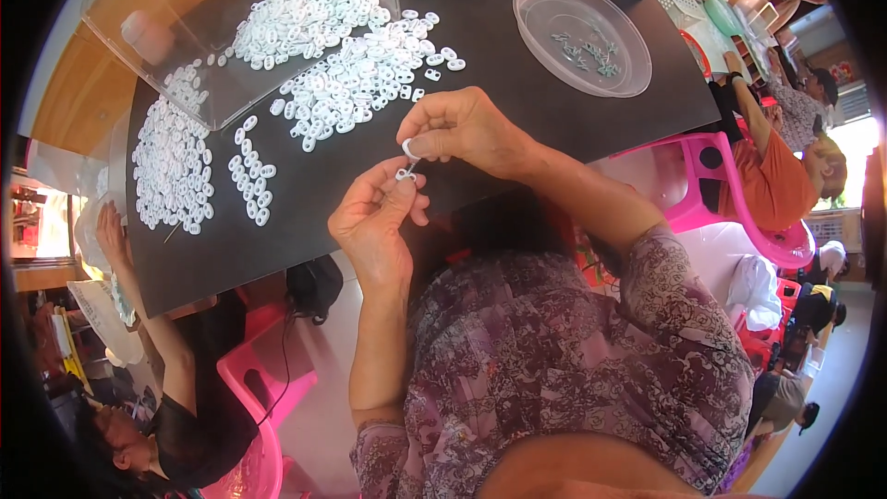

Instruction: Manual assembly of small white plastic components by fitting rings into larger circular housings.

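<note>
My left hand (377, 222) is closed, pinching a small white two-holed plastic piece (405, 175) between thumb and fingers. Just above it, my right hand (471, 134) is closed too, its thumb and forefinger gripping a thin metal-looking pin (414, 165) that reaches down to the piece. Another small white bit (407, 146) shows at the right fingertips; its kind is too small to tell. Both hands are near the front edge of the dark table (499, 46). Beyond them spreads a heap of loose white two-holed pieces (346, 83).
A clear plastic bin (199, 115) lies at the back left, white pieces spilling from it. A second pile (173, 166) and a short row (251, 176) sit left. At right, a round clear tray (531, 32) holds small greyish parts. Co-workers sit on both sides on pink chairs (693, 185).
</note>
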The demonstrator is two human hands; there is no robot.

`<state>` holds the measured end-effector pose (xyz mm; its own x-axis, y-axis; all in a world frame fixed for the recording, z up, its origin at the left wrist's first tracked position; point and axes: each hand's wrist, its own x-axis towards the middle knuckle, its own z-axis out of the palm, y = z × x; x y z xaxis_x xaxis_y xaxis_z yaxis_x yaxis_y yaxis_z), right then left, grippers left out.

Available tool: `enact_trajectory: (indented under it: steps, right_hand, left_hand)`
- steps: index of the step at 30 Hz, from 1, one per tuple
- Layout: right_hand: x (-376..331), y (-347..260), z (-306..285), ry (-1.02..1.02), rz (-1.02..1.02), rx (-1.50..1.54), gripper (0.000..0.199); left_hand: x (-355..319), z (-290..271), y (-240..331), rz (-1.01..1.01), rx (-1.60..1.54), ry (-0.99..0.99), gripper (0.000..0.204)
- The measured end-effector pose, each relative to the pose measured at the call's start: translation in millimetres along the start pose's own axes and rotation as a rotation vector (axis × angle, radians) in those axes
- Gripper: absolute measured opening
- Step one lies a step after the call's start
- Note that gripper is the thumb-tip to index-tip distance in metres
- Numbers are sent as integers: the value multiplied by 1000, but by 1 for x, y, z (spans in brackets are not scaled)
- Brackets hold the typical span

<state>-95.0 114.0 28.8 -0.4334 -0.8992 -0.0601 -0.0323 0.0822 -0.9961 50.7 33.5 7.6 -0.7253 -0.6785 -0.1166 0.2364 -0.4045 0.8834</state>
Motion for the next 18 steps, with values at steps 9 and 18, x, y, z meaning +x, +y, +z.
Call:
enact_trajectory:
  steps: [9,18]
  right_hand:
    - [-6,0,5,66,23,128,13]
    - [-10,-2,11,107,-20,130,14]
  left_hand:
    - [-3,1,1,59,12,58,18]
    - [-7,2,2,58,18,69,16]
